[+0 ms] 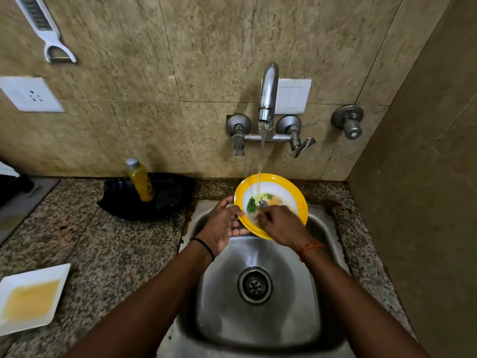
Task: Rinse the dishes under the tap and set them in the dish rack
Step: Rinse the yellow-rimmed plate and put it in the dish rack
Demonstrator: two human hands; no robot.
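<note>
Beige stone tiles [129,73] are backing a speckled granite counter [103,254] and a steel sink [258,319], where a person is rinsing a dish. Water is running from the wall-mounted tap [268,94] in a thin stream onto a yellow-rimmed plate [291,189] with a white centre and a green and orange picture, which is being held tilted over the back of the basin. The left hand [222,226] is gripping the plate by its left rim, thumb on the upper face and fingers curling beneath. The right hand [281,226] is lying across the plate's lower face, its fingers bent and pressing on the wet surface near the picture; whether it is pinching anything cannot be told. A black band is circling the left wrist and an orange thread the right.

Left of the sink, a black tray [124,202] is sitting against the wall, with a yellow bottle [140,180] leaning inside it beside a dark scrubbing pad [167,200]. Nearer the camera, a square white dish [33,298] holding a pale yellow film is resting on the counter, well apart from the sink. A white peeler [49,34] is hanging on the wall above a white socket [31,95], a white switch plate [293,95] is showing behind the tap, and a separate round valve [348,120] is projecting from the tiles to the right.
</note>
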